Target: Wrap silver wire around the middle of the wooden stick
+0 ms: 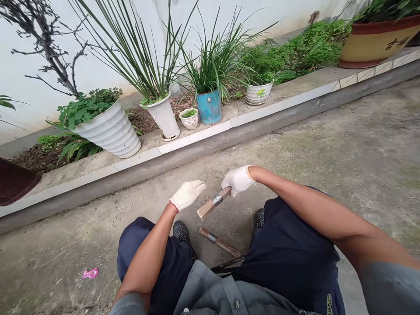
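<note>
My right hand (239,180), in a white knit glove, is closed on one end of a short wooden stick (206,209). Silvery wire (217,199) is wound around the stick's middle, and faint loose strands show near the coil. Left of the stick is my left hand (188,195), gloved too, its fingers pressed together and pointing toward the coil. Whatever may be pinched there is too fine to make out. A second wooden stick (226,248), also wrapped with wire, lies on the concrete between my shoes.
A low tiled ledge (197,139) crosses ahead, bearing a ribbed white pot (110,131), a tall white pot (164,118), a small pot (189,120), a blue bucket (209,107) and a yellow planter (377,43). A pink object (90,273) lies on the ground at left.
</note>
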{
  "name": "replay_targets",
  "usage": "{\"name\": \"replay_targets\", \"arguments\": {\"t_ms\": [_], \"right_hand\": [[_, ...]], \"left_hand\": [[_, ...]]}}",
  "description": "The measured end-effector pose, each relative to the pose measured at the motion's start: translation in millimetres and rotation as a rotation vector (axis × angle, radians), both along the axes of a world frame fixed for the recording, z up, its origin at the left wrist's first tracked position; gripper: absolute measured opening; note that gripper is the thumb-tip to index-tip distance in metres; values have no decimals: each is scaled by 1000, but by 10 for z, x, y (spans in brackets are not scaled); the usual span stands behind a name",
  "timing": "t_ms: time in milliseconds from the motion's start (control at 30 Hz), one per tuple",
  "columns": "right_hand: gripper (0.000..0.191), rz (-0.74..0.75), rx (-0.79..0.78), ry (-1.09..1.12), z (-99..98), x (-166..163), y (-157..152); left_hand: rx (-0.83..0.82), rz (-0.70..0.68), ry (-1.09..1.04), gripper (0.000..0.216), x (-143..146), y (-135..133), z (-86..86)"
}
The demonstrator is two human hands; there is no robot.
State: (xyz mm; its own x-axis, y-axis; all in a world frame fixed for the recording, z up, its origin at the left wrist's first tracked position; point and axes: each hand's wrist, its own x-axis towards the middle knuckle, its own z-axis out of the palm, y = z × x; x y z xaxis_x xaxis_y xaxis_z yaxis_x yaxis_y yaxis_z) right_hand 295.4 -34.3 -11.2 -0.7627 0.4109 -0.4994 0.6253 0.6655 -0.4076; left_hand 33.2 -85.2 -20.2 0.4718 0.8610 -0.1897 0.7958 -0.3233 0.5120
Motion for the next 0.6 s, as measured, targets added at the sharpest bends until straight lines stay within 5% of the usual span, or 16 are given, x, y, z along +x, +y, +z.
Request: {"name": "replay_targets", "arguments": {"t_ms": [167, 333, 467, 600], "right_hand": [[19, -253, -98, 212, 133, 47, 5], [24, -532, 173, 222, 164, -35, 99], [28, -528, 477, -30, 25, -132, 160], [34, -458, 482, -256, -88, -216, 123]], "left_hand": [[-2, 7, -71, 34, 32, 12, -19], [-107, 63, -106, 38, 80, -36, -35], [-151, 21, -44, 36, 105, -78, -83], [-158, -30, 3, 37, 96, -78, -116]]}}
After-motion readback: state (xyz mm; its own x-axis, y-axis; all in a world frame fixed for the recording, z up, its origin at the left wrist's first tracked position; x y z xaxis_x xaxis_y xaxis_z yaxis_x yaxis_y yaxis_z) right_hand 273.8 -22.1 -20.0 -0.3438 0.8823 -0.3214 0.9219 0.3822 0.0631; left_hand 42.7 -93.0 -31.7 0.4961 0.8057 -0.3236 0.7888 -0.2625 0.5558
